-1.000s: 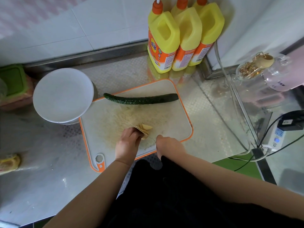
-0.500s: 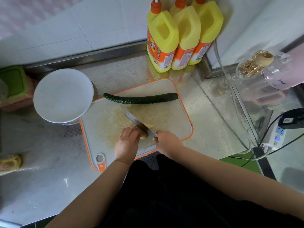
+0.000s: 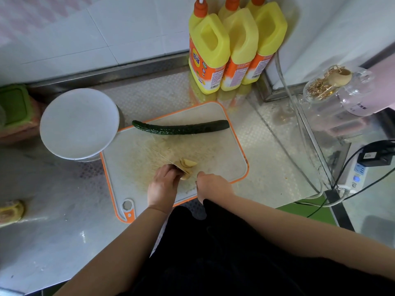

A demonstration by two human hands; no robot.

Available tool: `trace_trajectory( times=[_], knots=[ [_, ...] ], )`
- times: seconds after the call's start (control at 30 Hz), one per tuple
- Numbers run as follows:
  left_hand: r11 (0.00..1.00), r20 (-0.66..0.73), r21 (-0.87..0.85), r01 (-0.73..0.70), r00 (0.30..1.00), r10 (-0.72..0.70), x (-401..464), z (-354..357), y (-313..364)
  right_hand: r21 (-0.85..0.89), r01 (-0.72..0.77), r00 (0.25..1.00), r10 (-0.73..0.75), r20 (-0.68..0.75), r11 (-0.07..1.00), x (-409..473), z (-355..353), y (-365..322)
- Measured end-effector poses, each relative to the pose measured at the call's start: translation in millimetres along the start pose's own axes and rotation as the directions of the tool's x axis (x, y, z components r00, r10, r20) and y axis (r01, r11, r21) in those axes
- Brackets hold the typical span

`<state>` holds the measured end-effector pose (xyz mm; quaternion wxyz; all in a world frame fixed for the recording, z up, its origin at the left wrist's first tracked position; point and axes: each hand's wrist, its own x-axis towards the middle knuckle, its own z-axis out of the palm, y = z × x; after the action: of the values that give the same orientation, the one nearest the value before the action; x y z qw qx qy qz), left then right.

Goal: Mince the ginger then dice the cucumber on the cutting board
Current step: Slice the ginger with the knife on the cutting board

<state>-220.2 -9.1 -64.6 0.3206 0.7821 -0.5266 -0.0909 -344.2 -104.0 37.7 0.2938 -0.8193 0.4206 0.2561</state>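
An orange-rimmed white cutting board (image 3: 226,167) lies on the steel counter. A whole dark green cucumber (image 3: 181,128) rests along its far edge. Near the board's front, pale yellow ginger slices (image 3: 189,163) lie beside the knife blade (image 3: 165,158), which stands edge-down and runs away to the upper left. My left hand (image 3: 162,185) holds the ginger piece against the blade with curled fingers. My right hand (image 3: 210,184) grips the knife handle, which the hand hides.
A white round plate (image 3: 79,123) sits left of the board on a container. Three yellow detergent bottles (image 3: 233,48) stand behind the board. A glass jar (image 3: 327,88), cables and a power strip (image 3: 357,176) lie at the right. A green-lidded box (image 3: 14,105) is far left.
The blade was tilted flat and raised half a second ago; now it stands on edge, down through the ginger, with fresh slices to its right. Both hands shifted slightly.
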Motion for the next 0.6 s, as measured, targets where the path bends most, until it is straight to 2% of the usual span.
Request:
trace_trajectory(
  times=[0.27,0.37,0.47,0.6],
  knots=[
    [1.0,0.005,0.018,-0.001,1.0,0.001,1.0,-2.2,1.3,0.027,-0.007,1.0,0.006,0.028,1.0,11.0,0.7,-6.6],
    [1.0,0.006,-0.001,-0.025,1.0,0.025,1.6,-4.2,-0.2,0.103,-0.025,1.0,0.024,0.016,0.994,16.5,-1.5,1.6],
    [0.999,-0.012,0.002,-0.053,0.999,0.053,2.2,-5.4,0.5,0.172,0.013,0.999,-0.019,0.032,0.985,18.5,-10.0,8.4],
    [0.999,0.014,0.032,-0.025,1.0,0.025,2.8,-6.2,0.4,0.127,0.004,1.0,-0.004,-0.004,0.992,15.0,-6.4,5.9]
  ],
)
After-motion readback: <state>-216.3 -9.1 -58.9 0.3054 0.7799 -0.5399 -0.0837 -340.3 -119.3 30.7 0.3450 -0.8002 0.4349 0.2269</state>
